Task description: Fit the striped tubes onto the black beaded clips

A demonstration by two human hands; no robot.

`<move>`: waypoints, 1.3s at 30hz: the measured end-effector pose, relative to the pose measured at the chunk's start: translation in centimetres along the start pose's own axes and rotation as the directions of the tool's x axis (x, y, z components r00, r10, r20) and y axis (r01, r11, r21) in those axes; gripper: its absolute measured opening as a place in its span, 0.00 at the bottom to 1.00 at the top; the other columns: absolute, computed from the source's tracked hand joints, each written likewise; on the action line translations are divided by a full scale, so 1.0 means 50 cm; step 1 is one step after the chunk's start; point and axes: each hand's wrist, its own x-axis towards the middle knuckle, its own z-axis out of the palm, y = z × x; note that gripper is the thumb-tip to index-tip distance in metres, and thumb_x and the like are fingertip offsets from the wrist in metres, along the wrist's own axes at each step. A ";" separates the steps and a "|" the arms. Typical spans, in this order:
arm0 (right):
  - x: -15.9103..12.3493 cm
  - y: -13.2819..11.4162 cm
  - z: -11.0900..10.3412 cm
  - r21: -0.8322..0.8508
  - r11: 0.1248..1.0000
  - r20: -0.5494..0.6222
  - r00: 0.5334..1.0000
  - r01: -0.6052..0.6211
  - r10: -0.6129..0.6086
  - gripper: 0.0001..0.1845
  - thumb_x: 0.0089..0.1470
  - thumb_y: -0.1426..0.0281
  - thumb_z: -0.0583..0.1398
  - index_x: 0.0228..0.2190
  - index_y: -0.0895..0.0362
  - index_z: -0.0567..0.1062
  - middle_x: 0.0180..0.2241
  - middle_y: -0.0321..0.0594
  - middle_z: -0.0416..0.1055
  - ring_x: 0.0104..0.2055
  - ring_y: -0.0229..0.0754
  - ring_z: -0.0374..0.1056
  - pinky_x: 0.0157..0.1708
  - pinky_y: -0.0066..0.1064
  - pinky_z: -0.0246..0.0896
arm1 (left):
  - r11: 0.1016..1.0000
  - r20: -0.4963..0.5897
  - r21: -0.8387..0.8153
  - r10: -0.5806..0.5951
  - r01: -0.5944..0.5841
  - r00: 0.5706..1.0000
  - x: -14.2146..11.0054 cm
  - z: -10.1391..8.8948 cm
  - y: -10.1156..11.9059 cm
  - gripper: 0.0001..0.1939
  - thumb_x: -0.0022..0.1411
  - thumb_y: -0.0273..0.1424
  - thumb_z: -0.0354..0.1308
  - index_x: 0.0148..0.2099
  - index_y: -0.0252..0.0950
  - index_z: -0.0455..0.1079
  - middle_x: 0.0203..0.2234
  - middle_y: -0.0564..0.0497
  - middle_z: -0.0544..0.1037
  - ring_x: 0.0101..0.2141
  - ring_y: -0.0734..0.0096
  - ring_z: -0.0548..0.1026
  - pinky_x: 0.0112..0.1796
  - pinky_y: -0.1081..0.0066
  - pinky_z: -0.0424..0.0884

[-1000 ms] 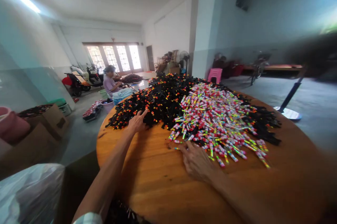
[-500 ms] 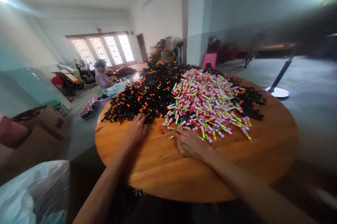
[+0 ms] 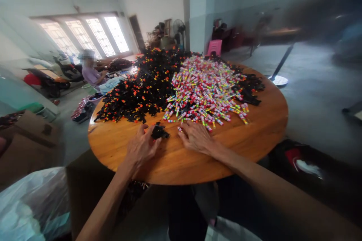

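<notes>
My left hand (image 3: 143,146) is over the front left of the round wooden table, fingers curled around a small clump of black pieces (image 3: 160,131) with bits of orange. To its right, my right hand (image 3: 196,137) lies low at the front edge of a heap of small pink-and-white tubes (image 3: 206,94) with yellow-green ends. Its bent fingertips are on one small tube (image 3: 180,129). Behind my left hand spreads a large heap of black pieces (image 3: 132,97) with orange tips. My fingers hide part of what they touch.
The round wooden table (image 3: 266,120) carries both heaps. At the back left a person (image 3: 92,71) sits by another dark pile. Cardboard boxes (image 3: 34,131) and a clear plastic bag (image 3: 36,203) stand at left. A pink stool (image 3: 214,47) is behind the table.
My left hand has drawn a clump of black pieces out from the heap towards me. My right hand stays at the tubes' front edge. The view has shifted.
</notes>
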 end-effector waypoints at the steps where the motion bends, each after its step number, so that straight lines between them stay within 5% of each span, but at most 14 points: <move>1: 0.000 -0.007 0.000 -0.002 0.999 -0.009 0.999 -0.038 0.038 0.19 0.67 0.62 0.52 0.48 0.60 0.76 0.46 0.51 0.75 0.44 0.51 0.73 0.41 0.37 0.65 | 0.998 -0.016 0.006 0.057 -0.057 0.998 0.008 0.001 -0.006 0.22 0.66 0.37 0.56 0.60 0.37 0.68 0.51 0.39 0.69 0.44 0.55 0.75 0.44 0.56 0.75; 6: 0.022 -0.025 0.017 -0.065 0.995 0.087 0.992 -0.080 0.086 0.17 0.64 0.63 0.55 0.43 0.60 0.79 0.43 0.52 0.77 0.40 0.51 0.74 0.35 0.36 0.65 | 0.957 0.086 -0.045 0.289 -0.286 0.953 0.045 0.016 -0.032 0.22 0.60 0.26 0.57 0.58 0.38 0.72 0.51 0.40 0.71 0.49 0.53 0.72 0.53 0.50 0.73; 10: 0.033 -0.012 0.037 -0.070 0.996 0.054 0.997 -0.048 0.051 0.17 0.65 0.64 0.53 0.44 0.59 0.79 0.45 0.51 0.76 0.40 0.50 0.73 0.34 0.35 0.63 | 0.944 0.061 -0.088 0.322 -0.317 0.945 0.035 0.017 -0.040 0.28 0.56 0.22 0.55 0.60 0.35 0.70 0.57 0.38 0.67 0.54 0.51 0.71 0.55 0.50 0.72; 15: 0.033 0.005 0.052 -0.084 0.996 0.082 0.997 0.015 -0.008 0.16 0.67 0.69 0.51 0.41 0.58 0.78 0.43 0.49 0.75 0.38 0.48 0.72 0.32 0.36 0.59 | 0.917 0.056 -0.126 0.388 -0.379 0.920 0.011 0.018 -0.041 0.23 0.59 0.21 0.53 0.56 0.38 0.73 0.60 0.39 0.65 0.58 0.51 0.69 0.58 0.49 0.71; 20: 0.019 0.009 0.041 0.003 0.997 0.044 0.996 0.080 -0.080 0.14 0.67 0.73 0.52 0.41 0.60 0.77 0.42 0.48 0.76 0.41 0.47 0.71 0.39 0.35 0.61 | 0.910 0.096 -0.160 0.399 -0.382 0.912 -0.004 0.027 -0.047 0.28 0.58 0.19 0.54 0.60 0.39 0.71 0.67 0.39 0.57 0.64 0.48 0.63 0.61 0.48 0.68; 26: 0.001 0.009 0.030 0.117 0.992 0.009 0.999 0.042 -0.044 0.14 0.67 0.72 0.53 0.40 0.61 0.78 0.41 0.48 0.77 0.41 0.46 0.71 0.43 0.35 0.60 | 0.898 0.121 -0.097 0.440 -0.430 0.890 -0.002 0.016 -0.061 0.15 0.68 0.25 0.52 0.49 0.40 0.77 0.63 0.42 0.65 0.57 0.53 0.71 0.56 0.52 0.73; 30: -0.004 0.018 0.026 0.361 0.931 -0.049 0.998 0.053 -0.038 0.12 0.65 0.72 0.56 0.37 0.59 0.80 0.37 0.44 0.78 0.39 0.43 0.70 0.41 0.33 0.59 | 0.908 0.023 0.056 0.415 -0.416 0.910 0.004 0.004 -0.030 0.12 0.69 0.28 0.54 0.48 0.40 0.78 0.57 0.42 0.73 0.54 0.49 0.71 0.51 0.48 0.72; 34: -0.013 0.033 0.030 0.630 0.776 -0.081 0.997 0.040 0.014 0.11 0.64 0.70 0.57 0.35 0.58 0.80 0.30 0.37 0.76 0.31 0.38 0.67 0.32 0.29 0.57 | 0.917 -0.100 0.073 0.399 -0.393 0.912 0.005 0.010 0.033 0.11 0.70 0.28 0.54 0.49 0.42 0.77 0.54 0.46 0.77 0.57 0.47 0.67 0.54 0.45 0.65; 39: -0.030 0.046 0.037 0.664 0.741 -0.142 0.990 0.095 0.001 0.09 0.64 0.69 0.58 0.37 0.58 0.78 0.31 0.38 0.76 0.31 0.38 0.67 0.33 0.29 0.58 | 0.917 -0.085 -0.059 0.389 -0.395 0.917 0.014 0.039 0.093 0.10 0.71 0.28 0.51 0.45 0.37 0.75 0.44 0.44 0.80 0.51 0.54 0.71 0.51 0.51 0.65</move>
